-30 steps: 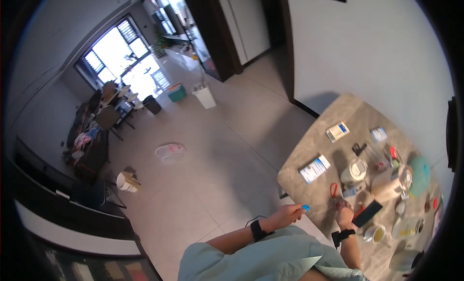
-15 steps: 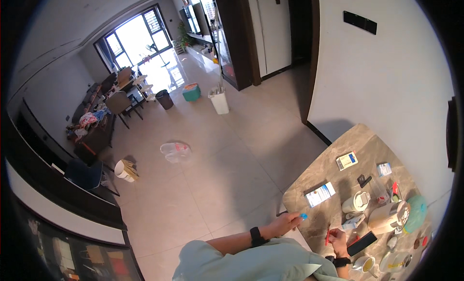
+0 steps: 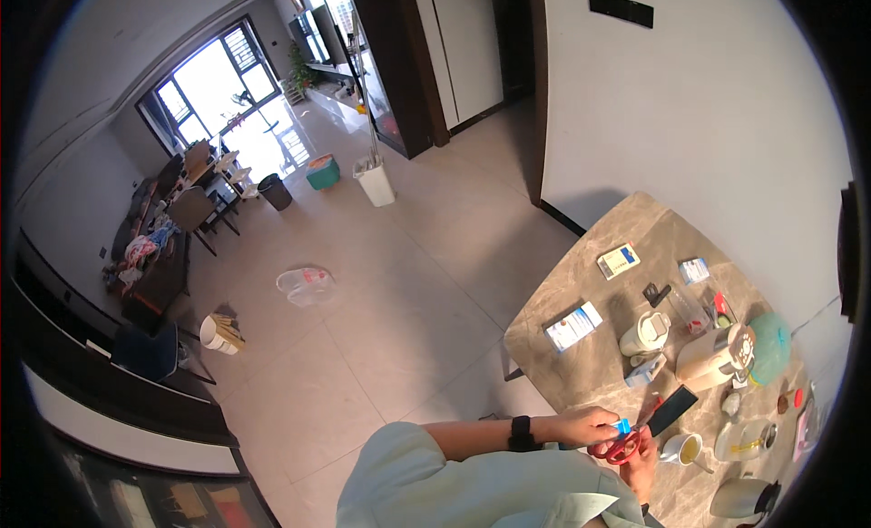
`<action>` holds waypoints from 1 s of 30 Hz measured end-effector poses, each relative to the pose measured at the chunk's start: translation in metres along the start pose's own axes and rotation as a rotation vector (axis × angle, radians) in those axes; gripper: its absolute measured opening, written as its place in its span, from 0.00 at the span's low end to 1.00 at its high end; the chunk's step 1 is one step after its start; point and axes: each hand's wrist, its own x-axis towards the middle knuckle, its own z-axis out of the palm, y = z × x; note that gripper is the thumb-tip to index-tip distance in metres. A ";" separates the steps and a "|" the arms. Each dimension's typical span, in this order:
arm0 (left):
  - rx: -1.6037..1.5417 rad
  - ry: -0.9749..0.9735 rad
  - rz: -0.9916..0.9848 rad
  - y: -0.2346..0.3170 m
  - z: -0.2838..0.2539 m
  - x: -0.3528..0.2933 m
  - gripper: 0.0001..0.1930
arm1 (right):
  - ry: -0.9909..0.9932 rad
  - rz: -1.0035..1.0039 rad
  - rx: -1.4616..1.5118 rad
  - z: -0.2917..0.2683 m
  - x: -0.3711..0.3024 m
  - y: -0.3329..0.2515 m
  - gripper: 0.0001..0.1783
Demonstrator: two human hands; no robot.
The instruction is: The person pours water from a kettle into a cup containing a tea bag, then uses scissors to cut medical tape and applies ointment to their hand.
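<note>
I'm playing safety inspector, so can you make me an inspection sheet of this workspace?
Surface: grey-brown, marble-patterned table.
Things in hand: small blue object; red-handled scissors.
Clutter: white lidded cup; flat black rectangular slab; white mug with yellowish liquid; large beige jug.
Hands: left hand pinches the small blue object; right hand grips the red-handled scissors.
Cables: nothing clearly seen.
Surroundings: pale tiled floor; crumpled clear plastic bag; white bin.

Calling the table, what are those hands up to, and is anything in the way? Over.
Left hand: holding small blue item. Right hand: gripping red-handled scissors. White mug and dark phone nearby, neither between the hands.
</note>
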 end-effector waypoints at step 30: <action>0.496 -0.036 0.010 -0.003 0.107 0.013 0.10 | 0.089 -0.233 -0.350 -0.064 -0.066 -0.026 0.21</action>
